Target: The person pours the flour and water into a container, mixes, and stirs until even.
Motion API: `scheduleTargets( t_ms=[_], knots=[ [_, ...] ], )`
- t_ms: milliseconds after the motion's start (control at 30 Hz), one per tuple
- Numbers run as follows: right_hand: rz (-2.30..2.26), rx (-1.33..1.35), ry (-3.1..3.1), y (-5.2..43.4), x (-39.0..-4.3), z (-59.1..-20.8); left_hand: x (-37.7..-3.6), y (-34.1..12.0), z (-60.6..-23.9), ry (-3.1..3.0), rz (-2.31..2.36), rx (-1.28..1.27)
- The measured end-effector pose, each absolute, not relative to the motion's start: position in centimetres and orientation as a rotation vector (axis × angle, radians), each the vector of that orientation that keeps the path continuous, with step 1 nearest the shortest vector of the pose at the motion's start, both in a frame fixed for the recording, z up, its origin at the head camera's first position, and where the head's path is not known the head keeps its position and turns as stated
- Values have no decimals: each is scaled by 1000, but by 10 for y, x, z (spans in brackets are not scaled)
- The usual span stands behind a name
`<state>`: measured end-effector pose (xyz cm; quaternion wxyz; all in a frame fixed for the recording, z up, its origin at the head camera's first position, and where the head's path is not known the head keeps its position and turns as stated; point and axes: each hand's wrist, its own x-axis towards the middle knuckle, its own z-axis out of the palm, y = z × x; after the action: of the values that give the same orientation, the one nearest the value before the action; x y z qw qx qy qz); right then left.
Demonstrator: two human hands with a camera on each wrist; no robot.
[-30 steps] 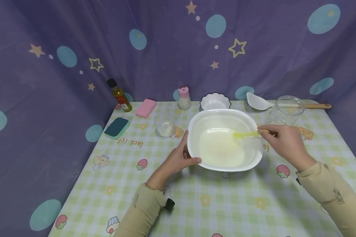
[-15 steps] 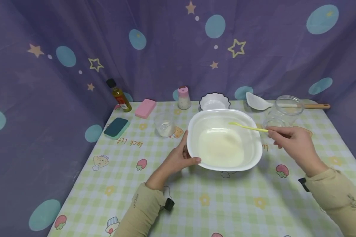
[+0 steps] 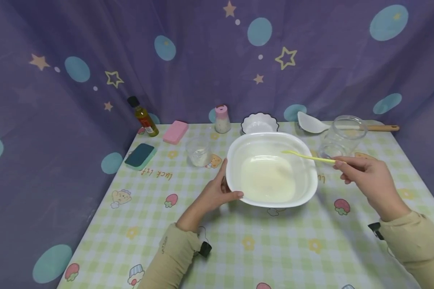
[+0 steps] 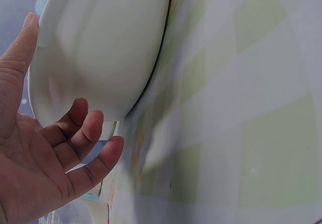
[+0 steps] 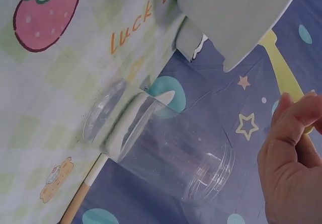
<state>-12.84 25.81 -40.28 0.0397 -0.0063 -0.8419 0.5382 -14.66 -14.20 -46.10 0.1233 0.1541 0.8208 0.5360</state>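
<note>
From the head view, my left hand [image 3: 217, 192] steadies the rim of the white bowl [image 3: 271, 170] at mid-tabletop [image 3: 275, 249], thumb over the edge; my right hand [image 3: 369, 180] pinches the yellow spatula [image 3: 307, 156], its blade lifted above the pale liquid. I judge I'm between stirs; next calls for lowering the blade without tipping the bowl. The cloth reads "luck", upside down.

At the left wrist, my fingers [image 4: 85, 128] curl loosely under the bowl's wall.

At the right wrist, "Luck" [image 5: 138, 25] shows again beside a clear jar [image 5: 171, 153]; my grip is closed on the spatula handle.
</note>
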Motion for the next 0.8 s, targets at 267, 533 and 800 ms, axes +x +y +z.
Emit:
scheduleTargets(
  t_ms=[267, 533, 800],
  knots=[
    [1791, -70, -2398, 270, -121, -404, -134, -137, -423, 2355, 1524, 442],
    [1836, -181, -2166, 291, -101, -411, -134, -137, -422, 2349, 1528, 434],
    [1722, -473, -2205, 311, -87, -429, -134, -137, -422, 2347, 1534, 437]
  ],
)
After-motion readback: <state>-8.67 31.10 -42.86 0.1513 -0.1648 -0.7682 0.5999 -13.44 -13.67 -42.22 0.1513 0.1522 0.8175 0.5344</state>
